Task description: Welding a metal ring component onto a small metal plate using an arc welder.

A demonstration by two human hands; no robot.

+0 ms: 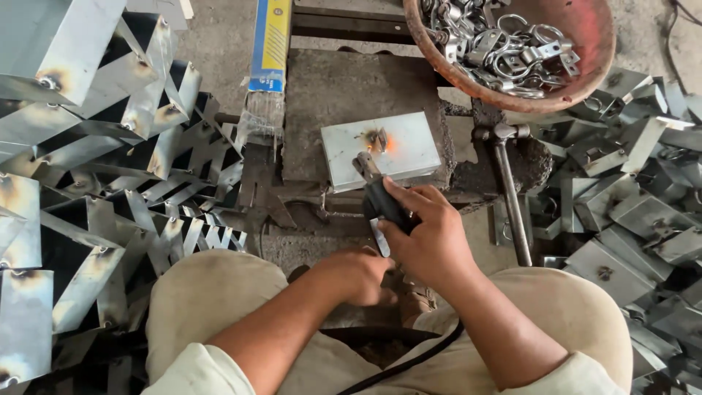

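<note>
My right hand [428,234] grips the black handle of a welding electrode holder [380,199], its tip resting on a small grey metal box [409,150]. An orange glow and a small ring piece [380,139] mark the top of the box. My left hand [358,274] is curled shut just below the right hand and touches it; whether it holds anything is hidden. The box sits on a dark, crusted metal work block [329,88]. A black cable [409,362] runs from the holder down between my knees.
A rusty red bowl [599,51] of several metal rings and clips stands at the top right. Stacks of welded grey metal boxes [88,146] fill the left; loose flat metal pieces [636,219] lie on the right. A hammer [508,183] leans by the block. A blue and yellow electrode packet [269,44] lies at the top.
</note>
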